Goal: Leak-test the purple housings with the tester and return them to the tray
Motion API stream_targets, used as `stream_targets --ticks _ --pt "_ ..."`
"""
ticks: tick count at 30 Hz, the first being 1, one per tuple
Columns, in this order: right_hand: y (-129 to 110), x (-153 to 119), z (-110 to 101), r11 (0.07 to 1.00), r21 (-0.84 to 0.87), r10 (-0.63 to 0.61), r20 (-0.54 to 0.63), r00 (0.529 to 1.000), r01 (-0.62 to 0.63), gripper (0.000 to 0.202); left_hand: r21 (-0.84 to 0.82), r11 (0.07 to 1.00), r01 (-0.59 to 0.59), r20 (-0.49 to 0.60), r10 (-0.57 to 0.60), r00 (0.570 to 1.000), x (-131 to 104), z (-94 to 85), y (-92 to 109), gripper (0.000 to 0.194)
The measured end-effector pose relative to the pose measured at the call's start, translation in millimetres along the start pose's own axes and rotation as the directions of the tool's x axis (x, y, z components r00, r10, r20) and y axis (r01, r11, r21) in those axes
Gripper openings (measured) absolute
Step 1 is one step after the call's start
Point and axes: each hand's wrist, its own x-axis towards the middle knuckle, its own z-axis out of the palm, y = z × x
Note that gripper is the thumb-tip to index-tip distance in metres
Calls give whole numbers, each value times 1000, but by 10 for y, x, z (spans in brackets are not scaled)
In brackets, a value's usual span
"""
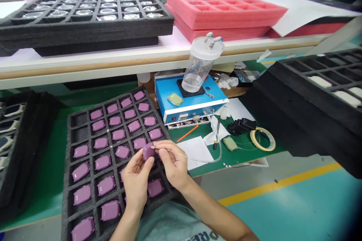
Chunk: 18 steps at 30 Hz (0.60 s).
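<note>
A purple watch case (148, 152) is pinched between the thumb and fingers of my left hand (136, 180), tilted up on its edge. My right hand (175, 165) closes on the end of a thin clear tube (195, 158), whose small tip meets the side of the case near its upper right. Whether the tip is inside the case or only against it, I cannot tell. Both hands are above a black foam tray (68, 165) with purple watch cases in most visible pockets. From my right hand the tube loops back to a blue machine (166, 88).
On the machine stand a clear canister (198, 69) and a pale green case (175, 99). Right of it lie an orange stick (187, 133), white paper (195, 148), another green case (230, 143) and a tape roll (252, 137). Foam trays (299, 83) flank both sides; a shelf (113, 66) crosses ahead.
</note>
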Motion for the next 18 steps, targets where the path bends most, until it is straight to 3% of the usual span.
stream_targets --ticks 5,18 --pt "-24 2 0 999 7 36 -2 999 -36 18 -41 999 -3 -49 1 999 18 21 -5 46" --pt "9 2 18 998 47 40 -14 999 -39 17 -57 998 -10 -51 7 999 28 22 -18 44"
